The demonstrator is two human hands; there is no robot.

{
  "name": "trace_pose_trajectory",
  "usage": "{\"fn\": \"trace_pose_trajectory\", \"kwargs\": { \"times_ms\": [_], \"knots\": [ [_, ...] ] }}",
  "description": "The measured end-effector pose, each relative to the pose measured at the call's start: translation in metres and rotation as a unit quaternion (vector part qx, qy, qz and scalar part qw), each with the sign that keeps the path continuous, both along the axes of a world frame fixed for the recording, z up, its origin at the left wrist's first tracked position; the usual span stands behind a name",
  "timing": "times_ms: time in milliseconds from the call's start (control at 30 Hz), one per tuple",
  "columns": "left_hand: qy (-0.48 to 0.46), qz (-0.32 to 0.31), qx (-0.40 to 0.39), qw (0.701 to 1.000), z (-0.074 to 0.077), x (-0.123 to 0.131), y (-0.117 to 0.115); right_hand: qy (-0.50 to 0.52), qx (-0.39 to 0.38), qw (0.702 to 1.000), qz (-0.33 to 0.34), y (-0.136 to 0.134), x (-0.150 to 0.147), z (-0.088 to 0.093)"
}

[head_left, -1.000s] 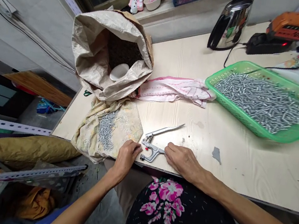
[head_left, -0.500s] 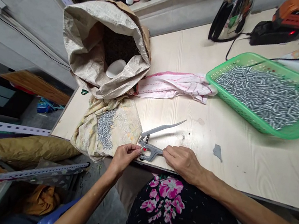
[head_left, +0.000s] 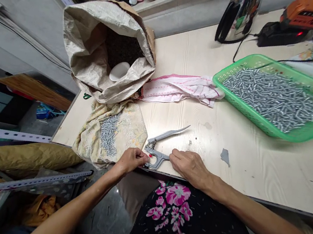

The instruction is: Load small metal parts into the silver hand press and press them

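Note:
Grey hand pliers point(head_left: 158, 157) with a coil spring between their spread handles lie at the table's front edge. A small red part shows at the jaws. My right hand point(head_left: 189, 167) is closed round the end of the lower handle, while the upper handle points free to the right. At the jaws, my left hand point(head_left: 130, 160) is closed in a pinch, and whatever its fingertips hold is too small to make out. Just left of the pliers, a yellowish patterned cloth point(head_left: 133, 129) carries a pile of small silvery metal pieces point(head_left: 108, 135).
A large open sack point(head_left: 78, 46) with a white dish point(head_left: 119, 71) inside stands behind the cloth. Beyond the pliers lies a pink-white towel point(head_left: 182, 90). To the right are a green basket point(head_left: 246, 114) of metal pieces, a kettle point(head_left: 240, 17) and an orange battery point(head_left: 311, 13) on a charger.
The view has shifted slightly. My left fingertips have moved a little at the jaws, and my right hand keeps its hold on the lower handle.

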State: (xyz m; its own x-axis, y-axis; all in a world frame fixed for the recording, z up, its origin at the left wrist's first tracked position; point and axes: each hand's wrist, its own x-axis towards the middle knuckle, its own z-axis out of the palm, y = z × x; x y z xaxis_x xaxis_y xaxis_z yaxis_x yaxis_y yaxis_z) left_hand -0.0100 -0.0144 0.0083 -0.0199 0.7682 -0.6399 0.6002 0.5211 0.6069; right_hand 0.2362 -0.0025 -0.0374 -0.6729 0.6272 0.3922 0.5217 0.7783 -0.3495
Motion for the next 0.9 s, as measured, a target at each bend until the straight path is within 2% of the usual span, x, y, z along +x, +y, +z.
{"fn": "trace_pose_trajectory", "kwargs": {
  "times_ms": [267, 433, 600, 733, 900],
  "knots": [
    [0.027, -0.042, -0.012, 0.999, -0.008, -0.004, 0.008, -0.054, -0.050, 0.997, -0.010, 0.004, 0.008, 0.008],
    [0.027, -0.045, -0.012, 0.999, -0.009, -0.005, 0.008, -0.062, -0.046, 0.996, -0.043, 0.029, 0.029, 0.018],
    [0.033, -0.050, -0.010, 0.998, -0.009, -0.004, 0.008, -0.138, -0.066, 0.988, 0.000, 0.049, 0.036, 0.012],
    [0.029, -0.052, -0.010, 0.998, -0.008, -0.004, 0.007, -0.150, -0.070, 0.986, 0.007, 0.047, 0.034, 0.010],
    [0.024, -0.032, -0.032, 0.999, -0.005, -0.001, 0.008, -0.151, -0.076, 0.986, -0.006, 0.042, 0.033, 0.020]
  ]
}}
